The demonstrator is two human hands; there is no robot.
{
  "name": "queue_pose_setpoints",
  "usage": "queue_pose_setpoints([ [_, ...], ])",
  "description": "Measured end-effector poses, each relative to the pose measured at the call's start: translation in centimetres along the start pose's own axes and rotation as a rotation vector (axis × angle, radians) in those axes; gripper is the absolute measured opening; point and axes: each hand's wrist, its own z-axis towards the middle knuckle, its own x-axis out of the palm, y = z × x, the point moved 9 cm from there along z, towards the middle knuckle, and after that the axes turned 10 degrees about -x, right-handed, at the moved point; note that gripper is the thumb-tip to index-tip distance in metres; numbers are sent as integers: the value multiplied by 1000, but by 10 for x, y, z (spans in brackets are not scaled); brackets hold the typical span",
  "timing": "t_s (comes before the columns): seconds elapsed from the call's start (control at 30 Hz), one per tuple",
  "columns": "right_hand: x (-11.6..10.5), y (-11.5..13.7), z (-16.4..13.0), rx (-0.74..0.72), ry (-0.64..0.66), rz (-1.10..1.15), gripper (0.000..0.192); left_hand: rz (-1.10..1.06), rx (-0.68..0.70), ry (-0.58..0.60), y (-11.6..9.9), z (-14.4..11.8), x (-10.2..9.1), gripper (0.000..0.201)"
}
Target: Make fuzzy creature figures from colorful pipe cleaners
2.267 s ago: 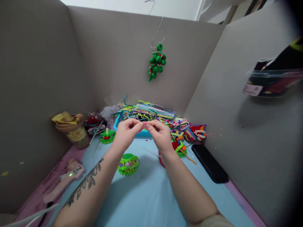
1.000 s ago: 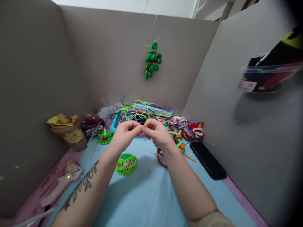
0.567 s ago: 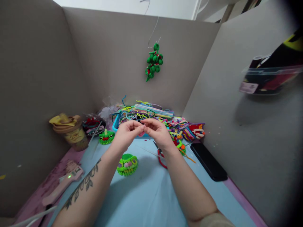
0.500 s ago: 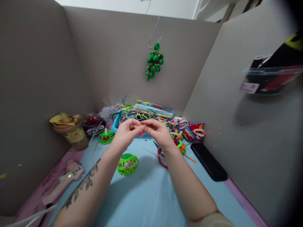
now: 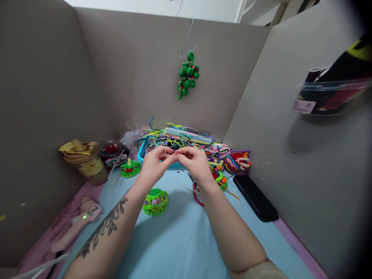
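My left hand [image 5: 157,161] and my right hand [image 5: 192,161] meet at the fingertips above the blue work surface [image 5: 174,240]. Both are closed in a pinch, thumbs against fingers. Whatever they hold is tiny and mostly covered; only a speck of red or pink shows between the tips. Below my left wrist sits a round green fuzzy piece [image 5: 156,207] with a band of pink and purple dots. Red-handled scissors [image 5: 198,195] lie partly hidden under my right wrist.
A blue tray [image 5: 141,152] heaped with coloured fuzzy stems stands behind the hands. A green frog-like head [image 5: 130,169], a cup [image 5: 90,164] and a pink glue gun [image 5: 78,226] are to the left. A black phone [image 5: 256,198] lies right. Grey panels enclose the table.
The pink piece seen below the fingertips half a second ago is now out of sight behind them. The hands stay together in almost the same place, and the view has shifted slightly.
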Motion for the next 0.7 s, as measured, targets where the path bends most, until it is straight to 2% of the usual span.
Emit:
queue_pose_setpoints([
  [0.1,-8,-3,2,28,-83,58,13,-32,-22,151,4,2,13,26],
  [0.17,-11,-5,3,37,-123,107,14,-39,-33,181,6,3,15,25],
  [0.27,-13,-9,3,42,-148,165,14,-51,-29,154,8,3,15,25],
  [0.4,-12,-14,3,72,-153,234,15,-17,-6,61,7,3,9,28],
  [0.53,-5,-12,2,71,-79,234,16,40,-18,5,5,3,3,27],
  [0.7,4,-5,1,34,24,187,13,187,49,-88,-2,-1,-4,25],
])
